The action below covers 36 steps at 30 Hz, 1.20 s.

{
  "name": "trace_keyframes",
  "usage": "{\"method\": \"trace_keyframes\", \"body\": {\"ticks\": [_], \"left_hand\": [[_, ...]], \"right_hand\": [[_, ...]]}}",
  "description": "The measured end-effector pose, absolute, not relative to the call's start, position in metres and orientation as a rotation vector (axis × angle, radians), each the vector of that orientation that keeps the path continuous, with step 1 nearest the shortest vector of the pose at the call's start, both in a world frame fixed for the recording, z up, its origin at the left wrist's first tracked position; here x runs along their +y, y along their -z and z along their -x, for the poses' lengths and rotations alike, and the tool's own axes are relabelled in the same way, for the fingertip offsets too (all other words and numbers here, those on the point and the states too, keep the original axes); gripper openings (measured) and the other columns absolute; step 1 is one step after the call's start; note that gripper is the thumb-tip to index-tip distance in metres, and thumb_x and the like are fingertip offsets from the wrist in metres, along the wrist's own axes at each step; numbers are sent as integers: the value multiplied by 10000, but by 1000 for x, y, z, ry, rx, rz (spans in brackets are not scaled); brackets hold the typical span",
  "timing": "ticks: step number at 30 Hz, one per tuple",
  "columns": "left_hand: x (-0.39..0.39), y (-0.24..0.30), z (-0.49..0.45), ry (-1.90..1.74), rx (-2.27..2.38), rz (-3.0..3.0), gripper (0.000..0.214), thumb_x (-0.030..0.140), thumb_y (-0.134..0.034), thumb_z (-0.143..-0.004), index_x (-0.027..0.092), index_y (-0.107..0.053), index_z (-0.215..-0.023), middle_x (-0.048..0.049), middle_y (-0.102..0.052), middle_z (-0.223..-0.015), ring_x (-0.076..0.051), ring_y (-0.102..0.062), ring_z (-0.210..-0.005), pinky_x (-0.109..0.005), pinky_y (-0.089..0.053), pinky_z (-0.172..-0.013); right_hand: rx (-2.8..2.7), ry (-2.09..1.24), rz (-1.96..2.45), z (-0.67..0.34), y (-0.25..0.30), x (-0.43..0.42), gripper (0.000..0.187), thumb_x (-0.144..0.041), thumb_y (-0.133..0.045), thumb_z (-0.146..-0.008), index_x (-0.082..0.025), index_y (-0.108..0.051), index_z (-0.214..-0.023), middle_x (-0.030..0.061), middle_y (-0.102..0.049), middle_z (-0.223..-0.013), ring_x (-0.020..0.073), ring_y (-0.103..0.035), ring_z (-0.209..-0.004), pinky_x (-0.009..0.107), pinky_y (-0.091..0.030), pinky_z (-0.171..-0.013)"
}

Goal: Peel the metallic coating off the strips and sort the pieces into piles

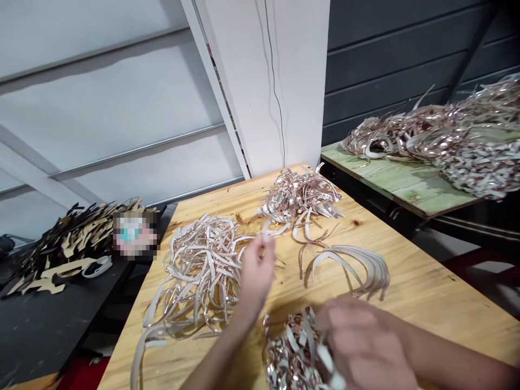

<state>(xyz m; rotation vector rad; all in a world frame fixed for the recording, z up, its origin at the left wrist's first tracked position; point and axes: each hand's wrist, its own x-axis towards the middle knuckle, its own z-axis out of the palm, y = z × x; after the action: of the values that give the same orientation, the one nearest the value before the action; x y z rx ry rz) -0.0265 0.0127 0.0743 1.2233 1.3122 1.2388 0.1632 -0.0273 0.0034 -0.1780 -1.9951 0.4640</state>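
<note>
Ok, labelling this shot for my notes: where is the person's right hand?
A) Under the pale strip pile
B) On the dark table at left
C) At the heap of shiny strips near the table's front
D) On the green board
C: the right hand sits right against the shiny strip heap on the wooden table.

A pine workbench [426,292] placed at lower centre of the frame, loose heaps of pale, coppery metallic strips [201,271] spread across it, a green-painted board [390,184] at upper right piled with more strips [447,135], a dark table [52,330] at left strewn with black-and-tan cut pieces [69,249]
</note>
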Motion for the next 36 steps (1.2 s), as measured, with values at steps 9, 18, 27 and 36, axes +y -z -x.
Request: {"method": "trace_keyframes", "body": {"ticks": [9, 18, 27, 36], "left_hand": [[42, -130, 73, -1706, 1028, -664, 402, 296, -666, -1017, 194, -464, -684, 86, -432, -578, -29, -284, -344, -156, -199, -322], [50, -126, 86, -1626, 919, -317, 429, 325, -279, -1146, 206, -424, -760, 79, -382, -598, -51, -316, -364, -176, -236, -344], [52, -123, 93, -1636, 897, -314, 447, 374, -260, -1129, 199, -451, -765, 66, -379, -596, -64, -330, -381, -202, -256, -359], [33, -83, 42, -1361, 1010, -707, 251, 360, -604, -977, 201, -519, -803, 91, -407, -617, -46, -293, -418, -152, -246, -379]], "right_hand": [[-1994, -938, 224, -153, -50, -22, 257, -146, -555, -657, -262, -339, -733, 151, -755, -1193, 265, -738, -930, 430, -554, -792], [-1990, -1362, -59, -145, -33, -13, 408, -69, -556, -746, -146, -718, -1113, 186, -777, -1307, 284, -762, -1162, 417, -592, -990], [-2051, -1276, 0, -145, -36, -4, 672, -634, -640, -989, -129, -699, -1429, 210, -748, -1376, 333, -710, -1295, 484, -549, -1098], [-2483, -129, 1269, -210, -39, 42, 240, -151, -668, -871, -162, -768, -1089, 120, -723, -995, 328, -659, -971, 448, -509, -852]]}}
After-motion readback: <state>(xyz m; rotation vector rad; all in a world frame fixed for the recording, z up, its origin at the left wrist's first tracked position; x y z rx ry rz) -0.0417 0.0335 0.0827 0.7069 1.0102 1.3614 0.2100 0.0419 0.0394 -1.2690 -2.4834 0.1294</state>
